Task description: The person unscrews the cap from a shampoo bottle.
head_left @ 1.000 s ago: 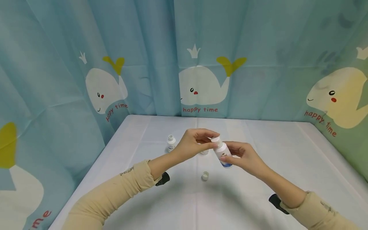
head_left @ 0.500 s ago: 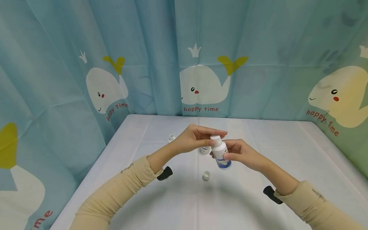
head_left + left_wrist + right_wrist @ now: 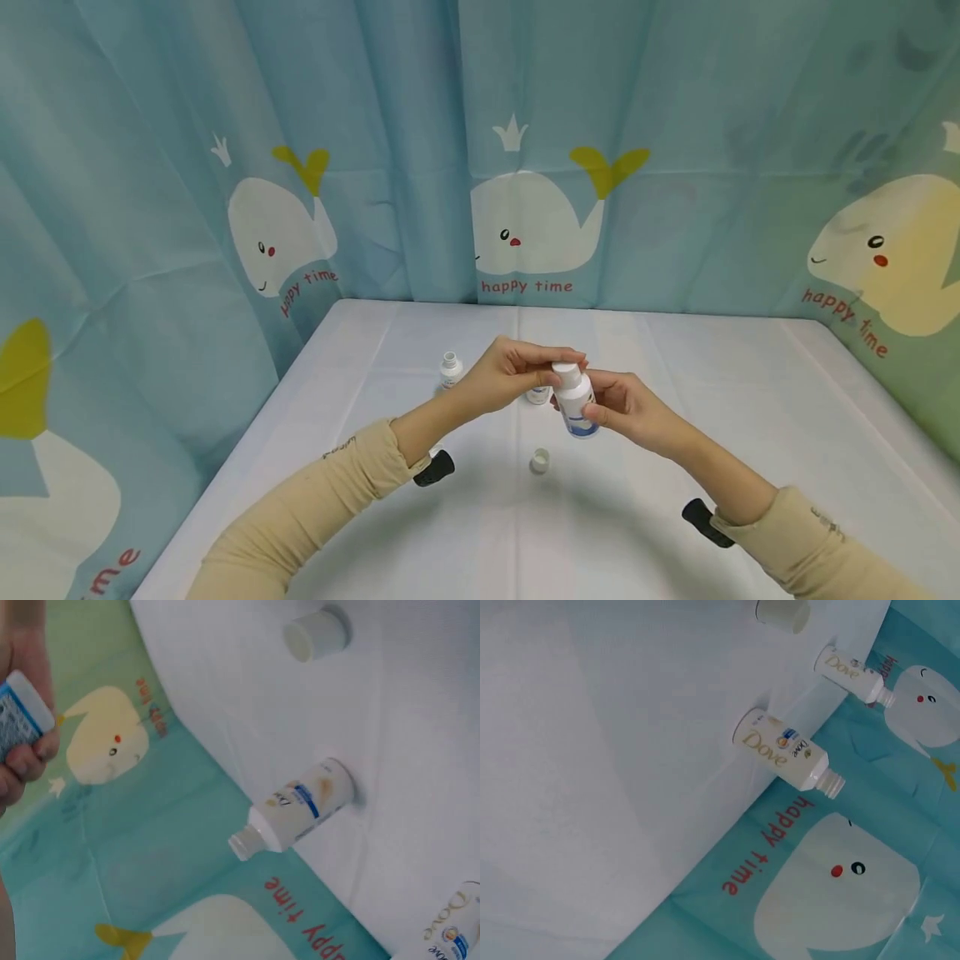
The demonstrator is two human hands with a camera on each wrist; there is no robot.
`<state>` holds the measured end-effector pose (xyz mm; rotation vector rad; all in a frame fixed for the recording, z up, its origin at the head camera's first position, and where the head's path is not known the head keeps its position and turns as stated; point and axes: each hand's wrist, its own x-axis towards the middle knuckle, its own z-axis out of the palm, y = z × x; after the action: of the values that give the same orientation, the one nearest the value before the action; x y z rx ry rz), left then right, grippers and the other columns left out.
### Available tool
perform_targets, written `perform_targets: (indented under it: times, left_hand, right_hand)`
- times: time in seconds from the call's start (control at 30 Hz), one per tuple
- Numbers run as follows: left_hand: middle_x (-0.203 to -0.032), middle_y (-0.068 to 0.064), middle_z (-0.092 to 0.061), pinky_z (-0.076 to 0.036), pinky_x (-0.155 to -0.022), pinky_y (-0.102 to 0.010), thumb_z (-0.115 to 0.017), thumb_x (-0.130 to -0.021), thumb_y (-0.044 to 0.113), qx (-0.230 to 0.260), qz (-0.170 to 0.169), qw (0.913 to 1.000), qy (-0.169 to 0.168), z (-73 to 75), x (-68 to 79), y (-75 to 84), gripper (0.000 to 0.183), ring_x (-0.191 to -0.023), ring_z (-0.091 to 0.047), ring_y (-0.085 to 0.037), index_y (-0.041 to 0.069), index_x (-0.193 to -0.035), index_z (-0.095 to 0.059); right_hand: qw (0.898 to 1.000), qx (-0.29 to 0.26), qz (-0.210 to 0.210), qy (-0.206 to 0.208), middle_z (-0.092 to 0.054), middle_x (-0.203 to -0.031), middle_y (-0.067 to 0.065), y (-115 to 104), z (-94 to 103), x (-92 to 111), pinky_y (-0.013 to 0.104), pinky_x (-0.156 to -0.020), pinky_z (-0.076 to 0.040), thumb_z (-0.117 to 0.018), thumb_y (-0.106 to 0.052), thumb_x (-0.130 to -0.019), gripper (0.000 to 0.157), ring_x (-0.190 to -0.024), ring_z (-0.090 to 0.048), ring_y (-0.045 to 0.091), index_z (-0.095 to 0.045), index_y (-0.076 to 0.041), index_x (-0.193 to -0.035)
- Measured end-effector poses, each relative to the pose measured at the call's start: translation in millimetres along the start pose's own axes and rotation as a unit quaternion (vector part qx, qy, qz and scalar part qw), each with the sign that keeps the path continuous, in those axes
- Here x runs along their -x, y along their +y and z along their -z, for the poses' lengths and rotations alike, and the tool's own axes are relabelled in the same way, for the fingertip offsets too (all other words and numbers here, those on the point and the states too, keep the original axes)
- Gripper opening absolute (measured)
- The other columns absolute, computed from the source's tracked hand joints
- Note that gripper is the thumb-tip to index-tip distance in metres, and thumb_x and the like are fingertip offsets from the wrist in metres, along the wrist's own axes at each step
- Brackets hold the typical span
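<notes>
My right hand [image 3: 637,412] grips a small white bottle [image 3: 577,414] with a blue-bottomed label, holding it slightly tilted above the table. At its top, my left hand [image 3: 495,379] pinches the white cap [image 3: 567,372] between thumb and fingers. The left wrist view catches part of the bottle [image 3: 21,716] in the right hand at the left edge. Neither hand appears in the right wrist view. Two capless white Dove bottles stand on the table behind the hands: one to the left [image 3: 450,371], and one partly hidden by the left hand [image 3: 537,396].
A loose white cap [image 3: 540,461] lies on the white table [image 3: 600,533] in front of the hands. Blue curtains [image 3: 420,167] with whale prints hang behind the table and along its sides. Black wrist straps [image 3: 435,468] show near the sleeves.
The held bottle has turned more upright since a second ago. My left fingers stretched out past the cap half a second ago and now lie closer around it. Both hands have dipped slightly.
</notes>
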<state>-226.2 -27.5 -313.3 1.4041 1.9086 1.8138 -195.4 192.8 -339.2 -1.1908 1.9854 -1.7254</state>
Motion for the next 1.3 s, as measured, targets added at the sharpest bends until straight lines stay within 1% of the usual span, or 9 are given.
perform_targets:
  times: [0.1, 0.3, 0.37, 0.53, 0.63, 0.87, 1.0, 1.23, 1.3]
  left_hand:
    - [-0.117, -0.035, -0.056, -0.053, -0.093, -0.036, -0.059, -0.085, -0.004, -0.007, -0.014, 0.9997, 0.020, -2.6, 2.8, -1.7, 0.035, -0.115, -0.056, -0.040, -0.020, -0.116, -0.053]
    - [-0.115, -0.034, -0.059, -0.054, -0.090, -0.034, -0.060, -0.085, -0.008, -0.002, -0.008, 0.9970, 0.076, -10.0, 5.2, -3.1, 0.032, -0.109, -0.061, -0.038, -0.019, -0.116, -0.055]
    - [-0.114, -0.033, -0.060, -0.055, -0.087, -0.034, -0.061, -0.084, -0.010, 0.000, -0.001, 0.9950, 0.099, -12.4, 5.3, -4.0, 0.032, -0.105, -0.065, -0.033, -0.018, -0.115, -0.057]
    - [-0.109, -0.031, -0.063, -0.058, -0.079, -0.031, -0.066, -0.081, -0.010, -0.001, 0.020, 0.9899, 0.140, -15.0, 6.5, -6.8, 0.032, -0.086, -0.068, -0.005, -0.014, -0.112, -0.061]
    - [-0.105, -0.030, -0.065, -0.057, -0.080, -0.030, -0.070, -0.077, -0.009, -0.015, 0.032, 0.9855, 0.166, -15.8, 7.0, -9.1, 0.031, -0.081, -0.065, 0.002, -0.012, -0.107, -0.064]
    - [-0.097, -0.028, -0.064, -0.055, -0.084, -0.031, -0.075, -0.072, -0.008, -0.035, 0.044, 0.9749, 0.215, -20.9, 6.4, -14.2, 0.025, -0.079, -0.061, 0.002, -0.009, -0.094, -0.062]
    - [-0.097, -0.025, -0.061, -0.053, -0.077, -0.023, -0.074, -0.073, -0.008, -0.036, 0.048, 0.9708, 0.232, -24.8, 5.1, -15.6, 0.024, -0.079, -0.059, 0.001, -0.007, -0.089, -0.056]
    - [-0.098, -0.021, -0.057, -0.049, -0.078, -0.017, -0.071, -0.079, -0.006, -0.032, 0.039, 0.9677, 0.247, -28.9, 0.5, -15.4, 0.035, -0.081, -0.053, -0.001, -0.006, -0.108, -0.053]
    - [-0.102, -0.022, -0.057, -0.049, -0.080, -0.017, -0.070, -0.079, -0.006, -0.032, 0.034, 0.9694, 0.241, -28.3, -0.4, -14.4, 0.038, -0.083, -0.053, -0.001, -0.006, -0.113, -0.053]
  right_hand:
    - [1.000, 0.021, 0.003, 0.012, -0.064, -0.115, -0.012, 0, -1.0, -1, 0.021, -0.087, -0.052, -0.051, -0.013, -0.098, 0.031, -0.101, -0.061, 0.005, -0.055, -0.027, -0.125]
    - [0.997, 0.053, 0.003, 0.050, -0.061, -0.118, -0.020, 0, -5.1, -4, 0.020, -0.086, -0.052, -0.054, -0.007, -0.095, 0.041, -0.103, -0.060, 0.002, -0.046, 0.014, -0.129]
    - [0.996, 0.057, 0.002, 0.064, -0.061, -0.118, -0.021, 0, -6.3, -5, 0.019, -0.087, -0.052, -0.055, -0.006, -0.094, 0.044, -0.105, -0.060, 0.001, -0.042, 0.020, -0.127]
    - [0.993, 0.076, -0.001, 0.088, -0.061, -0.116, -0.024, 3, -8.3, -5, 0.017, -0.084, -0.052, -0.058, -0.006, -0.093, 0.045, -0.104, -0.060, -0.002, -0.044, 0.021, -0.126]
    - [0.992, 0.087, -0.005, 0.095, -0.061, -0.115, -0.024, 4, -9.4, -5, 0.018, -0.081, -0.054, -0.059, -0.006, -0.092, 0.043, -0.102, -0.060, -0.002, -0.046, 0.019, -0.125]
    - [0.984, 0.126, -0.007, 0.124, -0.061, -0.112, -0.026, 7, -11.0, -6, 0.018, -0.076, -0.054, -0.062, -0.003, -0.089, 0.040, -0.097, -0.060, -0.002, -0.051, 0.015, -0.123]
    - [0.979, 0.147, -0.003, 0.142, -0.061, -0.112, -0.026, 6, -13.0, -9, 0.015, -0.084, -0.051, -0.063, -0.003, -0.088, 0.040, -0.098, -0.060, -0.002, -0.053, 0.013, -0.123]
    - [0.972, 0.169, -0.020, 0.165, -0.066, -0.113, 0.010, 4, -14.5, -14, 0.012, -0.086, -0.049, -0.063, -0.007, -0.089, 0.040, -0.094, -0.060, -0.002, -0.054, 0.010, -0.125]
    - [0.972, 0.166, -0.025, 0.167, -0.066, -0.114, 0.004, 3, -13.8, -14, 0.012, -0.086, -0.048, -0.063, -0.007, -0.089, 0.040, -0.093, -0.060, -0.002, -0.054, 0.009, -0.125]
